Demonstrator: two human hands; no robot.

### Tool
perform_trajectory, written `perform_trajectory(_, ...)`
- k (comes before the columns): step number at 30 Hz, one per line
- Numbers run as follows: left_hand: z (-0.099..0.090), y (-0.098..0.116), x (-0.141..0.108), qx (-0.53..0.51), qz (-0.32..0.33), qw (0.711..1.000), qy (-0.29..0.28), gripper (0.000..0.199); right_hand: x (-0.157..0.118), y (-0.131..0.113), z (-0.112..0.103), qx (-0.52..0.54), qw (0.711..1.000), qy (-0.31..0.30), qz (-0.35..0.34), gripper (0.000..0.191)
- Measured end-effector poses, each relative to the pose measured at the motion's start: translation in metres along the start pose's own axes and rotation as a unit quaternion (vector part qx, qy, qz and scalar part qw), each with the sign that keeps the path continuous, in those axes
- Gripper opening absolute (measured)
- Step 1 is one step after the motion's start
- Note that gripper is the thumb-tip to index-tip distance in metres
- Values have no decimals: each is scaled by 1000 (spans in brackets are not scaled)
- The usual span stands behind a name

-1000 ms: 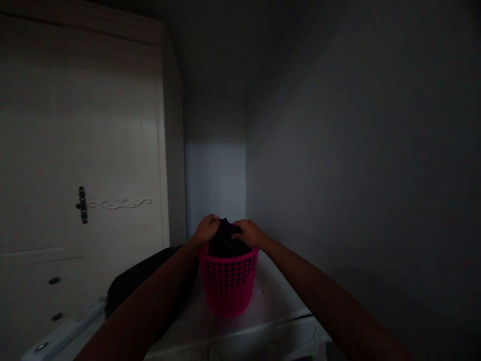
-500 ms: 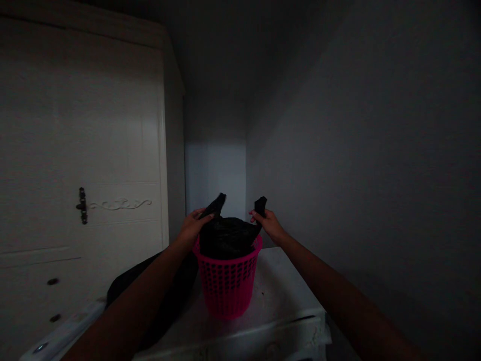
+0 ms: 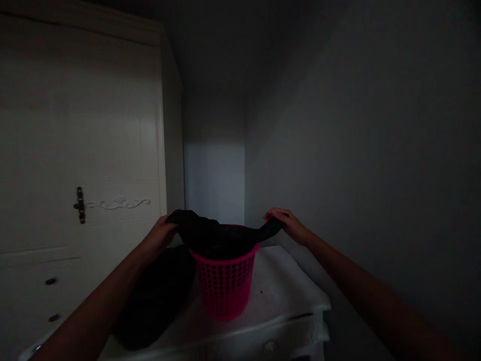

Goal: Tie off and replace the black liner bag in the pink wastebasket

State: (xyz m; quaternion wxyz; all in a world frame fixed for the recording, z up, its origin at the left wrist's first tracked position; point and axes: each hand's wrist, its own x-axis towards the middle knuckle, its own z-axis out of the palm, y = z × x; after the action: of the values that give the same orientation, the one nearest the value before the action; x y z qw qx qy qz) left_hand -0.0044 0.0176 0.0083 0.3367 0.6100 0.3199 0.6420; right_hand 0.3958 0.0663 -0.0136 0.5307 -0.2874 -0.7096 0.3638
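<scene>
A pink plastic basket (image 3: 225, 288) with a pattern of round holes stands upright on a white dresser top. Inside it sits a black plastic bag (image 3: 221, 240), its upper part drawn out sideways over the rim. My left hand (image 3: 162, 231) grips the bag's left end, out past the basket's left side. On the other side my right hand (image 3: 287, 223) pinches the bag's right end, above and beyond the rim. Both hands are closed on the plastic. What lies inside the bag is hidden.
A dark bulky object (image 3: 156, 296), too dim to identify, lies left of the basket. The white dresser (image 3: 278, 291) has a drawer front below its top. A white wardrobe (image 3: 124, 125) with a dark handle rises at left; a grey wall (image 3: 356, 150) stands at right.
My hands have moved apart, left hand leftward and right hand rightward, stretching the bag's two ends outward over the rim. The basket has stayed nearly in place.
</scene>
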Motion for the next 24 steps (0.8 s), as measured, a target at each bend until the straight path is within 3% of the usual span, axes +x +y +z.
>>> perform_trajectory(5,-33,12,-51,211,28,966,-147,11,-34,-8,-14,-166,968,-182,37,63)
perform_trajectory(7,-45,0,-75,298,24,939,-171,25,-46,-6,-10,-229,942,-243,29,57)
perform_trajectory(9,-52,-17,-95,374,-3,911,-172,43,-53,-1,-2,-297,918,-263,6,50)
perform_trajectory(11,-54,-32,-108,404,-41,898,-166,55,-55,8,7,-371,897,-239,-19,41)
perform_trajectory(14,-46,-41,-112,364,-67,917,-150,55,-53,27,15,-436,886,-149,-45,30)
perform_trajectory(16,-36,-39,-110,322,-65,941,-86,49,-51,43,17,-418,901,-98,-61,40)
perform_trajectory(18,-28,-37,-106,296,-55,954,-1,51,-52,57,19,-368,925,-78,-49,67)
perform_trajectory(20,-22,-39,-103,286,-43,956,46,57,-55,68,22,-318,945,-76,-18,89)
perform_trajectory(22,-21,-46,-99,291,-40,954,60,61,-61,71,27,-287,955,-69,-8,84)
perform_trajectory(24,-23,-57,-94,305,-22,950,62,59,-66,67,35,-285,957,-49,-40,70)
